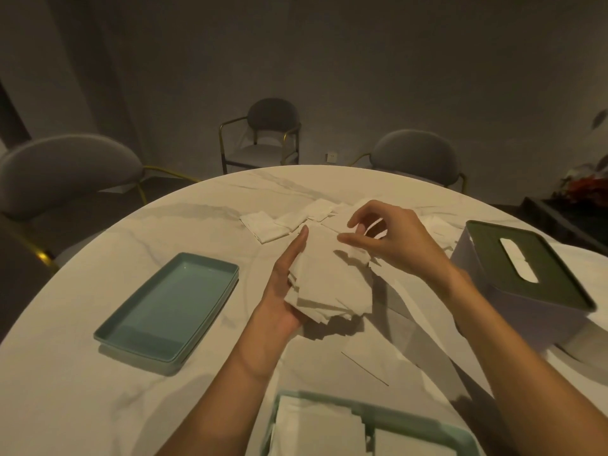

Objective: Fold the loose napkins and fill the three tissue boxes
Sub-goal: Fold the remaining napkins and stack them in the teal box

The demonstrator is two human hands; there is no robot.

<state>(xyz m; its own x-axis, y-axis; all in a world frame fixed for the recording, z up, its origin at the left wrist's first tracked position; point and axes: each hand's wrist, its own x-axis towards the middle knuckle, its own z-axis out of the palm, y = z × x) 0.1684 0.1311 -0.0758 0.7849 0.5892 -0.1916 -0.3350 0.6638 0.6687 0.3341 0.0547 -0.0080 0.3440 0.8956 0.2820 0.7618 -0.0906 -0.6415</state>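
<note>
A stack of folded white napkins (332,284) rests in my left hand (286,284), held above the table with the fingers stretched along its left side. Over the stack's upper right corner hovers my right hand (391,238), its thumb and fingers curved; whether they pinch the top napkin is unclear. Loose napkins (263,225) lie on the table beyond the hands. An open tissue box (371,426) with folded napkins inside sits at the near edge. A closed tissue box with a dark green lid (526,268) stands at the right, a napkin showing in its slot.
Teal lids or trays (167,307) lie stacked at the left on the round marble table (98,406). One flat napkin (388,353) lies under my right forearm. Grey chairs (65,172) stand around the far side of the table.
</note>
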